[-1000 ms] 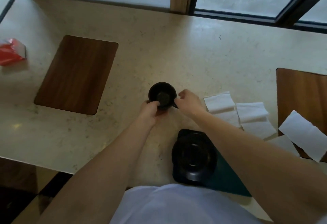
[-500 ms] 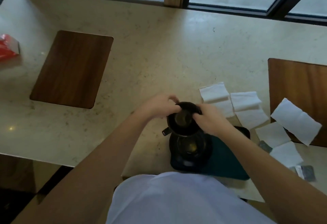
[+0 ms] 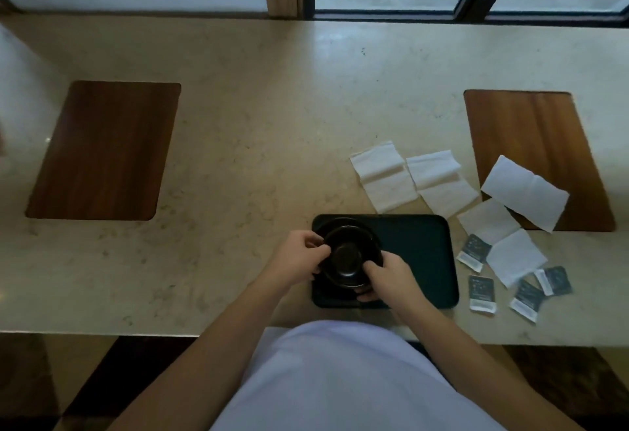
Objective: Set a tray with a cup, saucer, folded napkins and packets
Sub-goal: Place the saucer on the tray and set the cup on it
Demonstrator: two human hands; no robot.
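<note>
Cup (image 3: pixel 347 262) now on saucer (image 3: pixel 369 236), off counter.

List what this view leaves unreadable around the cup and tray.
- Head view: cup handle, hidden by the left hand and right hand.
- Whether the cup rests on the saucer or hangs above it: all dark.
- Packets: print too small.
- Tray front-left corner: behind the wrists.

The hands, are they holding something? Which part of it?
Both hold the black cup over the saucer: the left hand grips its left rim, the right hand its near right side.
</note>
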